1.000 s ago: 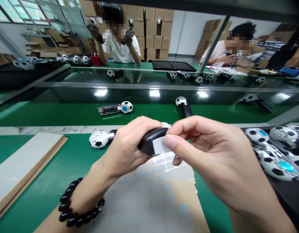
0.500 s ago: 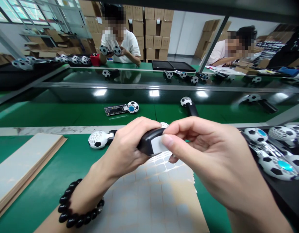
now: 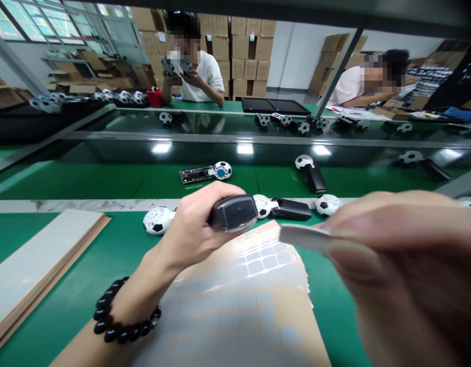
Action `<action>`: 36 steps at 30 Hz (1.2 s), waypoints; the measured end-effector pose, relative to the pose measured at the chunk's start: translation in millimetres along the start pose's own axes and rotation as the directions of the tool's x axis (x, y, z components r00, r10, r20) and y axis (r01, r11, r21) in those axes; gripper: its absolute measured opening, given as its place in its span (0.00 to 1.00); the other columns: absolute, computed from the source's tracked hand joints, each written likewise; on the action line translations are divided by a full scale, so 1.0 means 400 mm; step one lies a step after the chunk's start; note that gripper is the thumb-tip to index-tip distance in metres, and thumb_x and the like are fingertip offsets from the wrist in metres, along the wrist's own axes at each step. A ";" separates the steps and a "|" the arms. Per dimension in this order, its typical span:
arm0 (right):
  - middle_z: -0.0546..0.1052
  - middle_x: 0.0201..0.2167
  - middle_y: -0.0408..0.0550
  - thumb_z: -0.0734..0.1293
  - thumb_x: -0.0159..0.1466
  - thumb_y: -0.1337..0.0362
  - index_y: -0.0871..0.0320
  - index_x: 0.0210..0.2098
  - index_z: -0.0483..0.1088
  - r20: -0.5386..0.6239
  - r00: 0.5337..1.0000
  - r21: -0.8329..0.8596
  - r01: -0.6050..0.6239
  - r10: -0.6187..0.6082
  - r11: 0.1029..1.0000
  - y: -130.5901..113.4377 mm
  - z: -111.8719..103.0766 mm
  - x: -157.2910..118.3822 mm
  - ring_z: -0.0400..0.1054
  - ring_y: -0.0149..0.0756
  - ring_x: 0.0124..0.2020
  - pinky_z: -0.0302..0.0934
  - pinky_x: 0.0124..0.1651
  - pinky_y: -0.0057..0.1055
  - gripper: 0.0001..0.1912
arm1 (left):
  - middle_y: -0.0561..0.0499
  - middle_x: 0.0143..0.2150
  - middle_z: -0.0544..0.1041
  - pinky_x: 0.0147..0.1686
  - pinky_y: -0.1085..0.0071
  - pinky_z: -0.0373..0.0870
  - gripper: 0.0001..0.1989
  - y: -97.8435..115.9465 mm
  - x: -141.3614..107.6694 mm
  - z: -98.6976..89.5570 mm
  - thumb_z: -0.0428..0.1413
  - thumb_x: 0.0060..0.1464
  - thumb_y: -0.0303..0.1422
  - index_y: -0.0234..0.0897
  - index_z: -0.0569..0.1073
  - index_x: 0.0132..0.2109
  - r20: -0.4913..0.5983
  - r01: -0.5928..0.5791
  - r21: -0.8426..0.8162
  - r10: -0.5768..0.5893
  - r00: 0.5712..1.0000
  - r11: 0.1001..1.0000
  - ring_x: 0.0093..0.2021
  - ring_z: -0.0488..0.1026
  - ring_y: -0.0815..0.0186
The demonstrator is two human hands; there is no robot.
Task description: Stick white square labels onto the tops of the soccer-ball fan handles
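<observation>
My left hand (image 3: 191,229) grips a black handle (image 3: 232,213), and a white lattice ball head (image 3: 158,220) seems to stick out beyond the hand on its far side. My right hand (image 3: 403,270), very close to the camera and blurred, pinches a small pale adhesive pad (image 3: 304,238) between thumb and finger. Below both hands lies a sheet of square pads (image 3: 239,300). Just past the handle rests a soccer-patterned ball head (image 3: 263,205) with its own black handle (image 3: 291,209). A beaded black bracelet (image 3: 116,316) circles my left wrist.
A stack of grey-topped boards (image 3: 40,260) lies on the green bench at left. Another ball head (image 3: 329,204) sits by the bench's far edge. Beyond, a circuit board (image 3: 193,175) and more ball-headed handles lie on green. Two co-workers (image 3: 193,56) sit behind a glass shelf.
My right hand has pulled away from the handle, toward the camera and right, taking the pale pad with it. The handle's end now shows bare, and the left hand has barely moved.
</observation>
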State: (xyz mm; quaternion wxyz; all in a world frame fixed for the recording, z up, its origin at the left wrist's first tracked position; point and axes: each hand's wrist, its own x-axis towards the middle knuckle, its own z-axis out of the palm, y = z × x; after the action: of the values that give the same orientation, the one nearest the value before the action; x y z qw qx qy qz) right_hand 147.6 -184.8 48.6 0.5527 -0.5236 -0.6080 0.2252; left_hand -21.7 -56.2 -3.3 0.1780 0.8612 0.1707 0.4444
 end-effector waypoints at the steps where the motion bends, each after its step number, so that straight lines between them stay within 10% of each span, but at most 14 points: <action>1: 0.81 0.29 0.41 0.70 0.67 0.63 0.42 0.33 0.76 -0.052 0.999 0.016 -0.002 0.003 1.000 0.002 0.008 0.004 0.76 0.38 0.29 0.71 0.26 0.32 0.08 | 0.50 0.41 0.81 0.38 0.72 0.76 0.10 -0.001 -0.001 -0.001 0.63 0.60 0.36 0.39 0.72 0.46 0.002 -0.007 0.006 0.007 1.000 1.000 0.38 0.79 0.67; 10: 0.76 0.22 0.34 0.72 0.60 0.73 0.55 0.28 0.74 -0.002 0.988 0.223 -0.149 0.153 0.963 0.036 0.061 0.056 0.71 0.22 0.21 0.64 0.22 0.13 0.08 | 0.50 0.42 0.81 0.37 0.75 0.74 0.09 0.012 -0.002 0.004 0.61 0.61 0.30 0.38 0.71 0.47 0.041 -0.063 0.042 0.061 0.997 0.997 0.39 0.79 0.68; 36: 0.78 0.23 0.35 0.72 0.60 0.73 0.54 0.28 0.75 -0.015 0.987 0.214 -0.151 0.158 0.965 0.037 0.062 0.050 0.72 0.23 0.22 0.67 0.23 0.14 0.08 | 0.49 0.43 0.81 0.40 0.71 0.76 0.09 0.013 -0.002 0.010 0.61 0.61 0.31 0.39 0.71 0.47 0.032 -0.046 0.044 0.045 0.998 0.998 0.41 0.80 0.64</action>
State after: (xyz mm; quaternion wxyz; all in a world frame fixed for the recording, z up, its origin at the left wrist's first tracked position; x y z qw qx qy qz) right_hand 134.1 -154.3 37.5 0.5957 -0.5109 -0.5289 0.3231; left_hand -18.3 -61.7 -3.9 0.1511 0.8754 0.1582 0.4310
